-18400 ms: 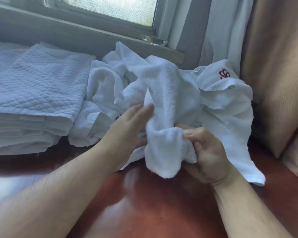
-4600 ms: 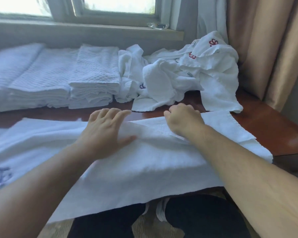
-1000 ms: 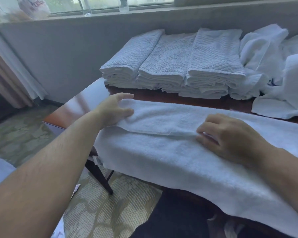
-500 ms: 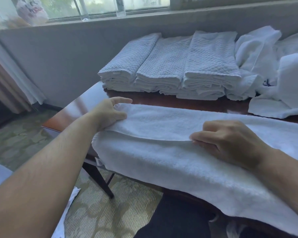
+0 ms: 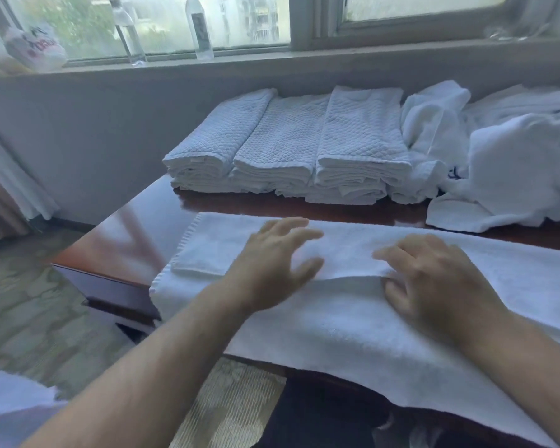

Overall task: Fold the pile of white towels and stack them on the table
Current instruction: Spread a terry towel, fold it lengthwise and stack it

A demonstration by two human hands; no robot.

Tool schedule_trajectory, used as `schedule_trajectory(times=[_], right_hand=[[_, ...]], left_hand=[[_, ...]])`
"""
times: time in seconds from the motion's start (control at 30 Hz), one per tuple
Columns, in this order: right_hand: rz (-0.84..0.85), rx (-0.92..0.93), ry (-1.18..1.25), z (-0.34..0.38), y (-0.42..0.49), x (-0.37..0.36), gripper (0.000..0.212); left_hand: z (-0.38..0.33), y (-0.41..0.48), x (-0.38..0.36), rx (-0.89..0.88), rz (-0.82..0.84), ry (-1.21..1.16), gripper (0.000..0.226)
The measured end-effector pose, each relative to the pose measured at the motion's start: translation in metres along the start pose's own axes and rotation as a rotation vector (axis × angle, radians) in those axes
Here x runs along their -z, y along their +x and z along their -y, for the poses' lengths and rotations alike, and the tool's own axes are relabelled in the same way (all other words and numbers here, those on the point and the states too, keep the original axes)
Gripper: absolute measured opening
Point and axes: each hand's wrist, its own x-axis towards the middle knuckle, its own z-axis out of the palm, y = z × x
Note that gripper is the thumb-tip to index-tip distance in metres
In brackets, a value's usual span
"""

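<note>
Terrycloth of this kind is judged soft, limp and light, with no stiffness to hold a crease unaided, so it is best taken by a hemmed edge or corner and pressed flat after each fold; a grip in the middle would only bunch it. The towel (image 5: 353, 321) is spread lengthwise along the near edge of the table (image 5: 133, 240), its front part draped over that edge and its far long side already turned toward the middle, so that a doubled band is seen, with a stitched hem at the left end. The left hand (image 5: 272, 266) is laid on that band with fingers spread and nearly straight; nothing is gripped, and it is blurred. The right hand (image 5: 434, 286) is rested just beside it on the fold's edge, fingers a little bent; whether cloth is pinched beneath them cannot be told. Along the far edge, three stacks of folded towels (image 5: 288, 150) are set side by side, quilted in texture. At the far right corner, the unfolded pile (image 5: 505, 176) is heaped, touching the nearest stack.
</note>
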Motion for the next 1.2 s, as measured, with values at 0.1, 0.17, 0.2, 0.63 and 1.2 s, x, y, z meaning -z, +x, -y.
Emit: schedule_trajectory(times=[0.1,0.17,0.2,0.63,1.2], right_hand=[[-0.016,-0.193,-0.003,-0.018,-0.029,0.009,0.037],[-0.036,-0.284,0.033,-0.033,-0.045,0.013,0.035],[-0.047,-0.314,0.059,-0.039,-0.051,0.015,0.033],[0.031,-0.339,0.272,-0.048,-0.065,0.029,0.019],[0.516,-0.894,-0.073,-0.165,-0.115,0.065,0.076]], left_hand=[[-0.043,-0.002,-0.028,-0.178,0.095,-0.009,0.065],[-0.056,0.000,-0.042,-0.182,0.026,-0.029,0.051],[-0.060,0.001,-0.045,-0.173,-0.022,-0.062,0.039],[-0.064,-0.008,-0.041,-0.229,-0.046,-0.016,0.004],[-0.167,0.065,-0.109,-0.366,0.316,0.204,0.074]])
